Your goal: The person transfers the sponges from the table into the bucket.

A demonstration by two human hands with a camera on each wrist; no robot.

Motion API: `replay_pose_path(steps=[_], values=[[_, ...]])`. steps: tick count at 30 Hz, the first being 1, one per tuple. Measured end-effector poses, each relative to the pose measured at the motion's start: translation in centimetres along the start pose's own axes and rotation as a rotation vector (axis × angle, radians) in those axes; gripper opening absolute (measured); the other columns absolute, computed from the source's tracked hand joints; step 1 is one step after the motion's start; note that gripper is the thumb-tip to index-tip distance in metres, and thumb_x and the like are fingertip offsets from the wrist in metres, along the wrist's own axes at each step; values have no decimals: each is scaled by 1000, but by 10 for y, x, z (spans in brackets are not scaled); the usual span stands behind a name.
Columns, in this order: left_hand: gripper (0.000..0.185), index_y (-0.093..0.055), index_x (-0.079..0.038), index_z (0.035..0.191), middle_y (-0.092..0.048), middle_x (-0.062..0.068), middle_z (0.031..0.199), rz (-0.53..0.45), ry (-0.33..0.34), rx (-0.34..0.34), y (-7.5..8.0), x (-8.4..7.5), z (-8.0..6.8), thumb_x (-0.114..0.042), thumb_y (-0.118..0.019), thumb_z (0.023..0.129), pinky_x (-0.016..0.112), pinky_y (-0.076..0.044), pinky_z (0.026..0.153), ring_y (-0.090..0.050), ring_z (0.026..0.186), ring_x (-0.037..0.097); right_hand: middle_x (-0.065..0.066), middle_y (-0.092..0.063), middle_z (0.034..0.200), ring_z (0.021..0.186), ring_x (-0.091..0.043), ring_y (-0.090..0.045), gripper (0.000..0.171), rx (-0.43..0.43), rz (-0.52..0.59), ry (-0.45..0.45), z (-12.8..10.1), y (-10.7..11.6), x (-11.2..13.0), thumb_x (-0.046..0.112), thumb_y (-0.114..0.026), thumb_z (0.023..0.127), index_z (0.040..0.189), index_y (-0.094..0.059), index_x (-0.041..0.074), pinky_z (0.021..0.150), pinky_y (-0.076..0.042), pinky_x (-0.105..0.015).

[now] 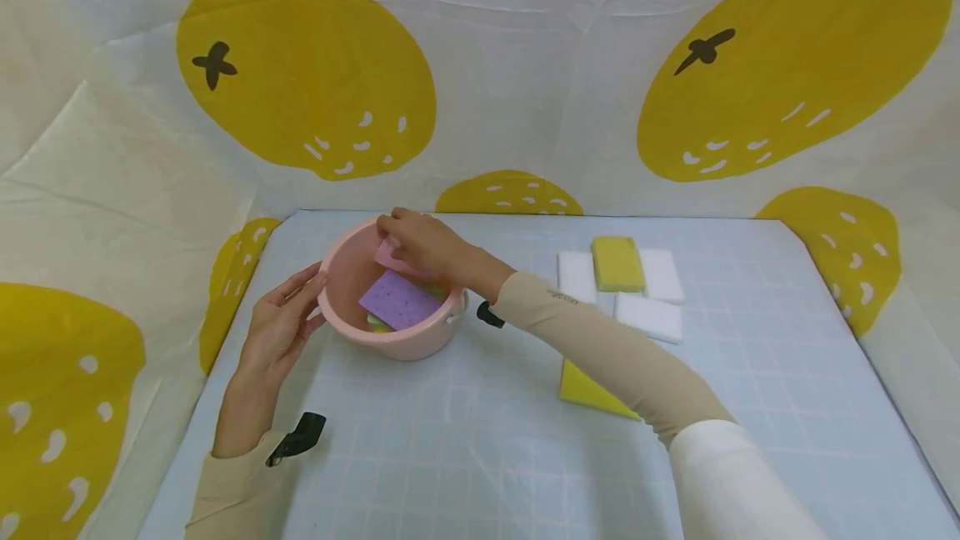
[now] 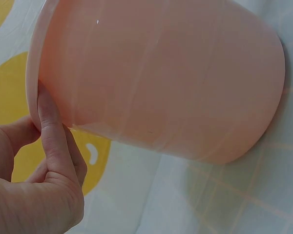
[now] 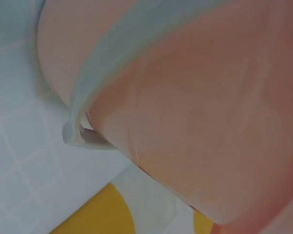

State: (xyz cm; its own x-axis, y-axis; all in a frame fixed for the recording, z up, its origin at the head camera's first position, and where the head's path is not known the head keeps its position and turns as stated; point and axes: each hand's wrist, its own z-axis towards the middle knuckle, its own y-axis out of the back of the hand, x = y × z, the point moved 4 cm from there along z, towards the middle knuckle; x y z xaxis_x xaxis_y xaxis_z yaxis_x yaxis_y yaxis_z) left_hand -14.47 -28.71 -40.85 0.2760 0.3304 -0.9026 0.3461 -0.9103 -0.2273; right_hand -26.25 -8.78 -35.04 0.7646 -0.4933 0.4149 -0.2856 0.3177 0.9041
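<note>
A pink plastic bowl (image 1: pixel 408 344) stands on the gridded mat at the left. Inside lie a purple dotted sponge cloth (image 1: pixel 400 300) and something greenish (image 1: pixel 377 324) under it. My right hand (image 1: pixel 394 243) reaches over the bowl's far rim and pinches a pink sponge cloth (image 1: pixel 388 259) just inside it. My left hand (image 1: pixel 315 298) rests with straight fingers against the bowl's left outer wall. The left wrist view shows its thumb (image 2: pixel 51 126) at the rim of the bowl (image 2: pixel 176 78). The right wrist view holds only the blurred bowl wall (image 3: pixel 210 122).
At the back right lie three white sponges (image 1: pixel 651 317) with a yellow sponge (image 1: pixel 617 263) on top. A yellow cloth (image 1: pixel 585 388) lies partly under my right forearm. Lemon-print sheets wall in the mat (image 1: pixel 465 440) on three sides.
</note>
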Motion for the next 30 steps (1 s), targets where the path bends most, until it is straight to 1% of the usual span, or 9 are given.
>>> replay_pose_path(steps=[4,8,12,16,19,22,25,30], values=[[76,-54,-13,150,-65,-6,128,3,-2,0,0,0,0,-36,-84,85,24,-58,84,-66,108,10,-9,-59,114,99,-21,-60,25,-6,-86,37,0,-5,5,16,-65,102,125,-60,9,86,-52,-30],[76,-54,-15,151,-64,-6,130,10,7,-11,0,0,0,-37,-84,84,23,-58,85,-64,110,10,-9,-59,110,96,-22,-60,21,-24,-128,35,2,-8,6,17,-64,103,122,-59,8,82,-52,-31],[77,-54,-17,150,-63,-7,131,19,20,-24,0,-1,0,-38,-85,84,23,-58,85,-63,113,10,-10,-59,112,98,-22,-60,22,-17,-112,-3,2,-9,5,16,-63,103,123,-58,7,83,-52,-31],[77,-54,-18,151,-63,-7,132,31,26,-25,0,-1,0,-40,-84,84,23,-58,86,-62,114,11,-10,-59,115,101,-21,-60,29,-19,-99,-65,0,-10,4,15,-63,103,130,-55,6,87,-53,-29],[77,-55,-19,150,-63,-7,133,34,29,-28,0,-1,0,-41,-84,83,23,-58,86,-63,114,11,-11,-61,116,102,-22,-62,33,-31,-105,-94,0,-11,5,14,-62,104,134,-53,5,87,-54,-29],[77,-55,-19,150,-63,-7,132,30,30,-29,-1,-1,0,-40,-84,83,23,-58,86,-63,113,10,-12,-62,118,104,-22,-62,34,-32,-109,-106,0,-12,6,14,-61,104,136,-53,5,89,-54,-28],[76,-54,-18,150,-64,-7,130,22,25,-20,-1,0,-1,-39,-84,84,23,-58,86,-64,112,9,-10,-62,118,104,-21,-61,32,-29,-119,-111,-1,-13,5,15,-61,104,134,-55,6,90,-53,-29],[76,-54,-16,150,-65,-8,127,23,16,-18,0,-1,-2,-38,-84,84,22,-58,84,-65,108,8,-9,-64,112,102,-23,-62,30,-51,-82,-75,-5,-10,2,23,-67,102,125,-60,5,87,-54,-33]])
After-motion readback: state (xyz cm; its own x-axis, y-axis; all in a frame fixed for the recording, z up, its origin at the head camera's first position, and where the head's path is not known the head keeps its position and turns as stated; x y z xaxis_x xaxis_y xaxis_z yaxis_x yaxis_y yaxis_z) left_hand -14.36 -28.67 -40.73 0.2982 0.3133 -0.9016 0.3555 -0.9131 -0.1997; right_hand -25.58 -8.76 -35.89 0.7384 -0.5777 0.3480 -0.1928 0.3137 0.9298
